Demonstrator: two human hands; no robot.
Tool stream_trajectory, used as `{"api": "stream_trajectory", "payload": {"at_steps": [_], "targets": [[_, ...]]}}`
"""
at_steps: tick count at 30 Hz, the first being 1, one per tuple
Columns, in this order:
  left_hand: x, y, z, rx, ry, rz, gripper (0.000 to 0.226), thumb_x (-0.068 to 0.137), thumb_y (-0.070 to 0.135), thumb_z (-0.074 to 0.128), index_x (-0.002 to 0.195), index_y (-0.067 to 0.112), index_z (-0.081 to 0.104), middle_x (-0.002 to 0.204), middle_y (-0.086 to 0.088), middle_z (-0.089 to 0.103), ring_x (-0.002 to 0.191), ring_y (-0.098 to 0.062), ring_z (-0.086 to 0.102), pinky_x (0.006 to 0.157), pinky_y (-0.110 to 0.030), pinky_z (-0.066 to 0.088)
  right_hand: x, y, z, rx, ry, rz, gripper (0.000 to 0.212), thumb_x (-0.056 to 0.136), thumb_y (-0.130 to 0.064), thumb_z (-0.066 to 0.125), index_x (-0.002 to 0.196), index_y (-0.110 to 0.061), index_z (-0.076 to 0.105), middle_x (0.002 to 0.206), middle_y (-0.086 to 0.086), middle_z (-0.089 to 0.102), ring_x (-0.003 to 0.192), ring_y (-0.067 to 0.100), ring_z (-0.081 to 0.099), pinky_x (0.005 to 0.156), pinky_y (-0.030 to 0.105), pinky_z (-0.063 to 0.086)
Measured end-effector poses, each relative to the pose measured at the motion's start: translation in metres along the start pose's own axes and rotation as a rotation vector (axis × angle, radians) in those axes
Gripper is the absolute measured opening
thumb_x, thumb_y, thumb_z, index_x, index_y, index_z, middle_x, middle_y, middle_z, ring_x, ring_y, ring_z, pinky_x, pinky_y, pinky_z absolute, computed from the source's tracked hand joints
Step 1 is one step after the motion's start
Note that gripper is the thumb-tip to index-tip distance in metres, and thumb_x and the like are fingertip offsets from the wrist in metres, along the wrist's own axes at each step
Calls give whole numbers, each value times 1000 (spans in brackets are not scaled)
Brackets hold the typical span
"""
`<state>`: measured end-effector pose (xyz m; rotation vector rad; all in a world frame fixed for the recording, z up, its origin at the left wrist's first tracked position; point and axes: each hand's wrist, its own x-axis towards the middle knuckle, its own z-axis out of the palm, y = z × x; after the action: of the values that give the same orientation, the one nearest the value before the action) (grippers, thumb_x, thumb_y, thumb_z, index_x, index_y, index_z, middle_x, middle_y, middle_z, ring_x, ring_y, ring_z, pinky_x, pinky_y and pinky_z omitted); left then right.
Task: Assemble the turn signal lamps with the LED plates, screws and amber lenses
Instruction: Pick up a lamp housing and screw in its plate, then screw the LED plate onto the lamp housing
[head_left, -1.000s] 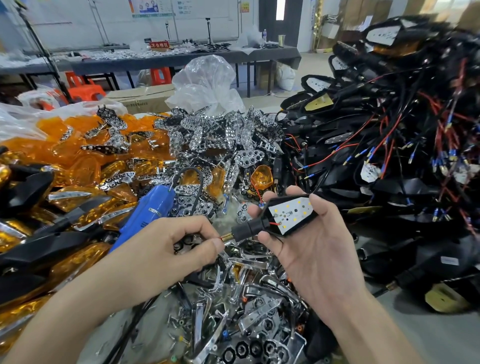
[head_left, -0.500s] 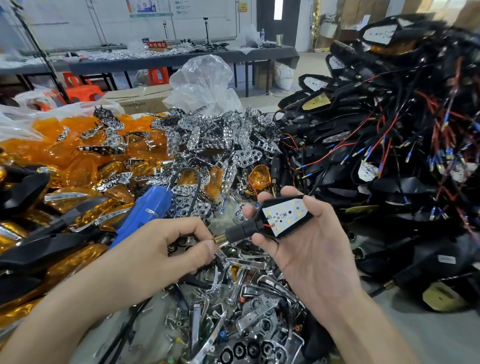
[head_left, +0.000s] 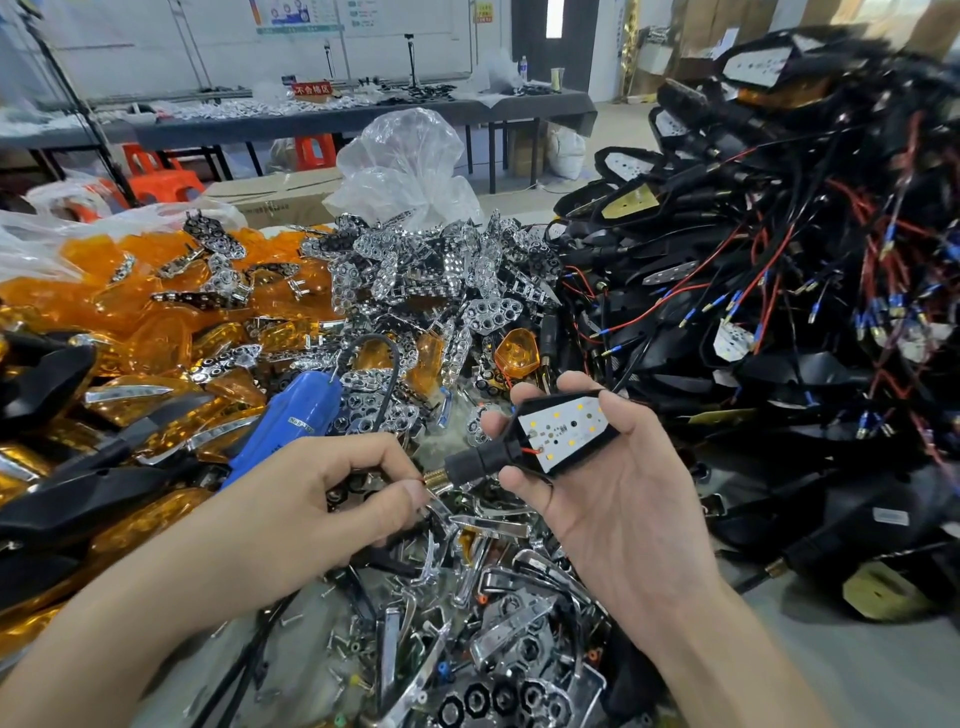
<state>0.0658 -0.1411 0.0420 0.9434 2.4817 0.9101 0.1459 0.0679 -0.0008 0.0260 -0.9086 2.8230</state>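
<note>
My right hand (head_left: 613, 499): grips lamp (head_left: 483, 460), LED plate (head_left: 563, 428) seated.
My left hand (head_left: 322, 499): pinches its stem (head_left: 440, 475) — perhaps wires.
Pending: fastening, amber lenses (head_left: 156, 312).

- Bright, even indoor light lands on my left hand (head_left: 322, 499) and right hand (head_left: 613, 499). Beneath my fingers only soft, faint shadows lie on the loose parts (head_left: 467, 597).
- The white LED plate (head_left: 566, 428) in the lamp (head_left: 483, 460) between my right fingers glares, nearly washed out.
- Just beyond my fingertips the chrome reflectors (head_left: 415, 270) throw small sharp glints.
- Right of my fingers the black wire heap (head_left: 779, 312) sinks dark and smears with blur toward the upper corner.
- Far past my fingers a door window (head_left: 554, 18) is blown white.
- Wide-angle bend stretches everything below my wrists, near the bottom edge.
</note>
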Motion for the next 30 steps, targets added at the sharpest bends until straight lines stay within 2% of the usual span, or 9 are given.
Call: {"api": "stream_trajectory", "payload": {"at_steps": [4,9,13,19,22,25,27,28,30], "targets": [[0,-1,-1,-5,-5,14,47,78,78,48,96,39,66,72,7,67,63,-24,63,70,-48,56,0,0,1,-3,-2,0,25,97,-28,49,101,-17,70,113,17,68,104,42,70,67,38,61],[0,-3,-1,-11,-13,19,50,74,78,47,97,39,66,72,5,67,64,-32,62,69,-51,56,-1,0,1,3,-8,4,24,98,-27,48,101,-17,70,113,17,68,104,41,70,68,38,61],[-1,-4,-2,-21,-10,35,49,75,78,47,97,39,67,72,5,67,65,-31,62,69,-50,56,-1,0,3,10,14,5,24,99,-26,46,102,-16,68,110,16,70,100,40,71,65,37,61],[1,-5,-1,-2,6,46,48,76,77,48,96,39,67,72,6,67,63,-25,62,68,-46,55,-2,0,4,9,25,11,23,96,-27,46,106,-13,62,108,16,71,99,40,71,64,37,61],[0,-8,-3,22,22,28,40,82,77,47,103,47,65,80,12,70,65,-17,65,65,-38,55,-1,-1,3,9,44,9,22,100,-25,43,107,-13,60,108,17,71,98,41,72,64,37,61],[-1,-14,-10,-38,134,18,27,88,50,55,113,60,55,101,18,69,80,-13,69,79,-41,59,2,-2,1,29,100,22,23,106,-23,37,106,-13,57,102,17,71,92,40,72,60,36,60],[-1,-15,-13,-139,271,23,51,95,12,52,117,59,51,103,17,68,92,-11,68,90,-43,56,2,-2,0,31,120,31,23,106,-23,36,106,-13,56,101,16,71,91,40,73,60,36,60],[-1,-14,-15,-176,332,28,63,95,-1,48,119,57,48,102,16,69,96,-8,68,91,-39,55,2,-1,0,29,126,35,22,106,-23,36,106,-13,55,101,16,71,91,40,73,60,37,60],[-1,-9,-16,-183,405,76,68,97,-7,46,123,56,42,105,22,71,88,1,69,82,-21,51,3,0,-1,24,143,47,20,106,-23,36,108,-14,54,101,16,72,92,39,73,61,37,60]]}}
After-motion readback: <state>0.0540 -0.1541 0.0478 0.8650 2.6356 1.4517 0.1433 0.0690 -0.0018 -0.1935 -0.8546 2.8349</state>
